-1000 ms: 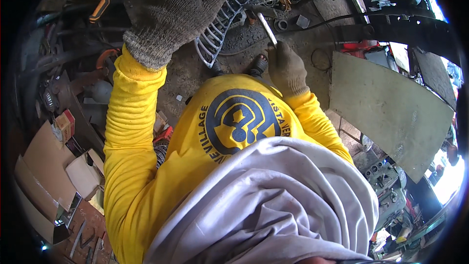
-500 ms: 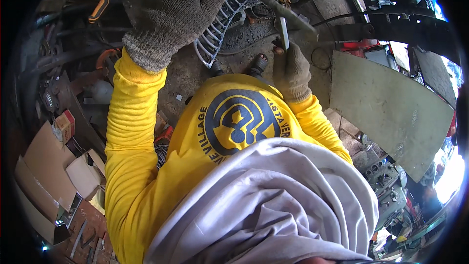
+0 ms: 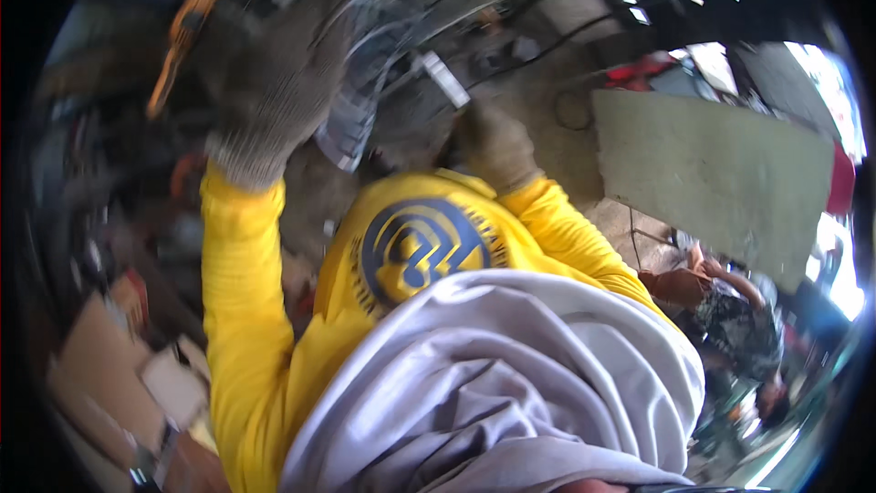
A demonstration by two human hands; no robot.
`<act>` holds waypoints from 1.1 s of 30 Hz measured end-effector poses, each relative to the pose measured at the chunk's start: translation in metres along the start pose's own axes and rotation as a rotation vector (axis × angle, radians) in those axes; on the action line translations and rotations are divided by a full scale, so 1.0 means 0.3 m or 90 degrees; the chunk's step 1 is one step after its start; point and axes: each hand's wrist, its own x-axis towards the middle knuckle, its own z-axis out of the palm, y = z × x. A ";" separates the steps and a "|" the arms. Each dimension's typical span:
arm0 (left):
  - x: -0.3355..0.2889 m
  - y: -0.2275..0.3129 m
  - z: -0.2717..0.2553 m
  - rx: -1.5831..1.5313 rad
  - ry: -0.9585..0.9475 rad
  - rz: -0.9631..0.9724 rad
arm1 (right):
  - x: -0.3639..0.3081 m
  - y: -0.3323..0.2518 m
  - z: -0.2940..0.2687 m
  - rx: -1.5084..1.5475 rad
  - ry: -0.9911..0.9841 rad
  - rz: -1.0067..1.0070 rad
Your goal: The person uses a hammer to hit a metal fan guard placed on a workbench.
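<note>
My left hand [image 3: 283,82], in a brown knit glove, is at the upper left, closed at the edge of a curved wire guard [image 3: 351,123]. Motion smears its fingertips and the guard's far part. Lower and to the right, my right hand [image 3: 497,141], gloved alike, is wrapped round a hammer [image 3: 445,79]. Only the hammer's pale shaft shows clearly, pointing up and left from the fist; its head is lost in blur.
An orange-and-black tool [image 3: 187,32] lies at the upper left. Cardboard boxes [image 3: 105,370] stand at the lower left. A large pale board [image 3: 716,169] leans at the right, with another person [image 3: 739,310] below it in view. Dark bars cross the top.
The wire guard and my left hand have shifted down and left together. My right hand has moved left, and the hammer's shaft now tilts further left. Another person has appeared at the right.
</note>
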 end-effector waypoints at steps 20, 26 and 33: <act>-0.026 -0.004 0.002 -0.040 -0.044 -0.109 | 0.023 -0.010 -0.013 0.203 -0.087 0.091; -0.040 -0.006 -0.019 0.012 -0.067 -0.135 | 0.026 -0.023 -0.027 0.201 -0.098 0.091; -0.041 -0.003 -0.008 0.002 -0.059 -0.158 | 0.020 0.004 0.013 0.210 -0.075 0.097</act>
